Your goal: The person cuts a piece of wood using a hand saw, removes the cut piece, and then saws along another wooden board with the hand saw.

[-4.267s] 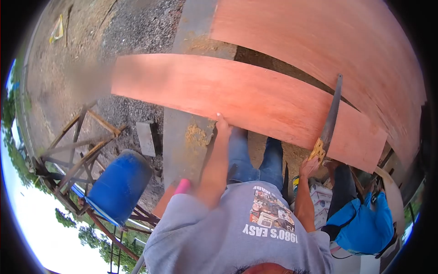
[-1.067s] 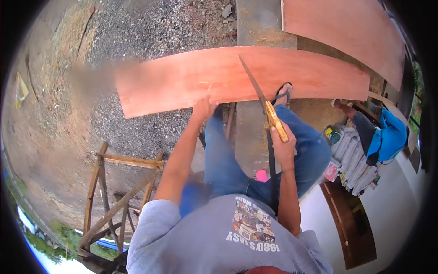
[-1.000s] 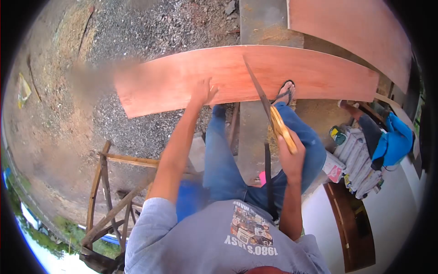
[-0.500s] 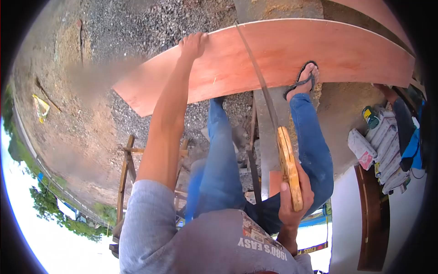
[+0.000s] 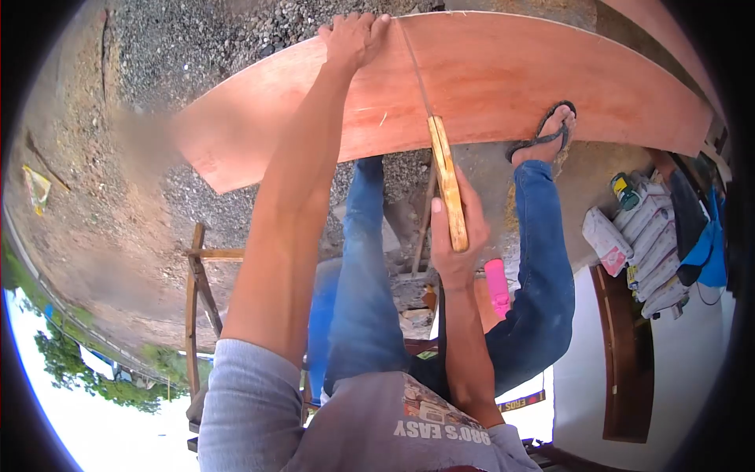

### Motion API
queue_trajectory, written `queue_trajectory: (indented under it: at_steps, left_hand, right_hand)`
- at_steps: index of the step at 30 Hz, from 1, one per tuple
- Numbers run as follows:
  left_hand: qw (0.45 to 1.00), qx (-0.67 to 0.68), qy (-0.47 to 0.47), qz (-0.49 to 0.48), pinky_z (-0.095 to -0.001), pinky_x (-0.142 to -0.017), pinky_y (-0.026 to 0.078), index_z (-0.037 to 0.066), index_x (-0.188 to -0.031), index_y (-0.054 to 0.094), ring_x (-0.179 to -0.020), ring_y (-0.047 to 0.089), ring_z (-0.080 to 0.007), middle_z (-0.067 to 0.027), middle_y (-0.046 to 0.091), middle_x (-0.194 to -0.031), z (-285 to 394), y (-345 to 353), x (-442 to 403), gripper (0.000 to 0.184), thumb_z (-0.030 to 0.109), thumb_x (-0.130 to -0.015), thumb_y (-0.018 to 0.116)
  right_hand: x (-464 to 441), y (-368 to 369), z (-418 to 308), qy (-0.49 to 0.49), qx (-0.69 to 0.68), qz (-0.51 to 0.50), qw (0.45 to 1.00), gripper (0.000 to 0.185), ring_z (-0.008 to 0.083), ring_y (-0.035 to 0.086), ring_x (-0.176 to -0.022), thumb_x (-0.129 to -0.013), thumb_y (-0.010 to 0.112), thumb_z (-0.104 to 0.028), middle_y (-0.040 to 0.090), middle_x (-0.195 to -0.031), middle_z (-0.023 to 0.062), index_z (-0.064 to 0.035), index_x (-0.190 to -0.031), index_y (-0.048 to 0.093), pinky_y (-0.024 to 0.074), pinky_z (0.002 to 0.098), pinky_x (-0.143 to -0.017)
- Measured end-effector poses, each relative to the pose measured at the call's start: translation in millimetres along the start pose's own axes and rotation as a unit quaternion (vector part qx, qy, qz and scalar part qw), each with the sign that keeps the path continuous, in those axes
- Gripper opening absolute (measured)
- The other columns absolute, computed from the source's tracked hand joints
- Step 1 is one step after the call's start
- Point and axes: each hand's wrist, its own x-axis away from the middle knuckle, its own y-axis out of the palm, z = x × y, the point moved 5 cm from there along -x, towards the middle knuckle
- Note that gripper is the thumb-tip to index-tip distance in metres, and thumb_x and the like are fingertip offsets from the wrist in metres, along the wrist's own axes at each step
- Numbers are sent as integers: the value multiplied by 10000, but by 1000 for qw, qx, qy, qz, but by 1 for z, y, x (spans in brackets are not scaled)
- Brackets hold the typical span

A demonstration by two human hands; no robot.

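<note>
You have grey gravel [image 5: 228, 35] at the upper left of the frame and brown dirt [image 5: 94, 236] down the left side. Trees [image 5: 71, 366] and bright sky [image 5: 134, 440] show at lower left; a white wall [image 5: 692, 370] with a brown panel [image 5: 629, 370] stands at lower right.

1. Plywood sheet [image 5: 487, 86], 12 o'clock: salmon pink, streaked with darker reddish-brown grain, its upper edge a pale cream line.
2. Handsaw [image 5: 443, 161], 1 o'clock: golden-yellow handle mottled with brown, dull grey blade.
3. T-shirt [image 5: 354, 425], 6 o'clock: soft grey, with white capital letters and a multicoloured print.
4. Jeans [image 5: 366, 275]: blue, paler on the leg towards 7 o'clock, darker towards 4.
5. Flip-flop [image 5: 541, 142], 2 o'clock: black.
6. Drum [image 5: 323, 322], 7 o'clock: bright blue.
7. Bottle [image 5: 497, 285], 4 o'clock: hot pink.
8. Stacked sacks [image 5: 653, 252], 3 o'clock: greyish white, one patched pink.
9. Wooden panel [image 5: 627, 354], 4 o'clock: dark brown against a white wall [image 5: 696, 354].
10. Gravel [image 5: 212, 39], 11 o'clock: speckled greys.
</note>
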Motion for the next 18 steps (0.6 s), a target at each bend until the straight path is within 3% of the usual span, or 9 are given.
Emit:
queue_trajectory:
  at_steps: [1,11,14,18]
  left_hand:
    - [1000,-5,-7,1,-592,-929,329,167,-1042,682,-1091,577,-341,-92,677,-1088,1,0,-2,500,560,-1034,374]
    - [1000,8,-3,-14,-579,-936,316,173,-1065,675,-1105,570,-337,-82,679,-1115,-10,17,-7,518,594,-1024,376]
    - [998,42,-50,-2,-629,-968,380,81,-1015,725,-1034,646,-410,-201,722,-1021,-3,6,-8,601,621,-967,465]
    - [996,50,-49,-51,-694,-998,298,89,-1018,725,-1112,612,-415,-194,715,-1082,0,3,-10,569,547,-1019,386]
  right_hand:
    - [-1,2,-2,-42,24,12,999,479,290,699,-1038,-893,667,-39,674,-1212,230,74,-1345,555,540,349,-886]
    - [9,8,-9,-19,33,5,999,489,295,693,-1061,-884,663,-41,669,-1221,234,87,-1343,556,536,361,-915]
    - [14,8,-4,-10,35,0,999,490,297,687,-1074,-886,657,-42,666,-1221,239,87,-1347,552,532,366,-924]
    - [13,10,-1,-3,17,-3,1000,490,303,675,-1104,-892,645,-47,653,-1243,248,90,-1351,548,530,368,-933]
